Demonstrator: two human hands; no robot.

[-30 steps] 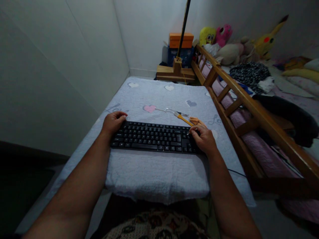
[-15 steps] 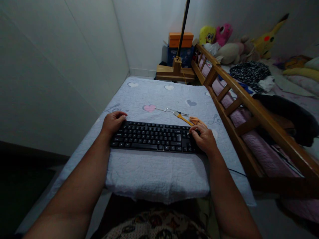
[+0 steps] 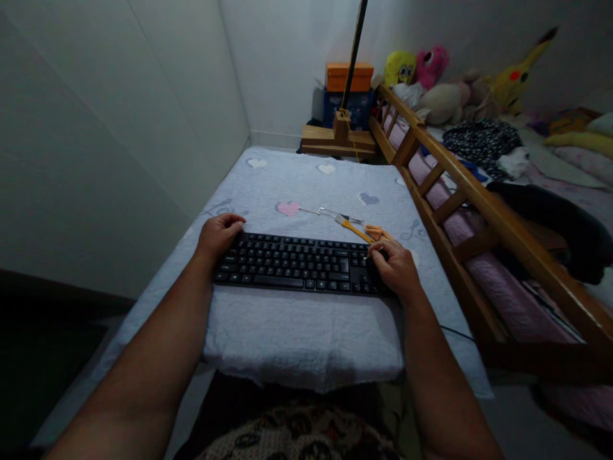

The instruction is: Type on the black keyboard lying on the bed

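A black keyboard (image 3: 292, 263) lies flat on the cloth-covered table (image 3: 306, 326). My left hand (image 3: 218, 237) rests at its upper left corner, thumb and fingers closed on the keyboard's edge. Over the keyboard's right end is my right hand (image 3: 393, 267), its fingers curled and pinched together; a small light tip shows at the fingertips, too small to make out. Behind the keyboard lie a brush with a yellow handle (image 3: 357, 231), a thin metal tool (image 3: 330, 212) and a folded orange-brown cloth (image 3: 376, 231), which is partly behind my right hand.
A wooden bed rail (image 3: 462, 182) runs along the table's right side, with plush toys and clothes on the bed beyond. A wooden stand (image 3: 341, 131) with a dark pole and an orange box (image 3: 348, 76) are past the far edge. A pale wall panel borders the left.
My right hand has shifted very slightly to the right at the keyboard's right end. The left hand keeps its place at the corner.
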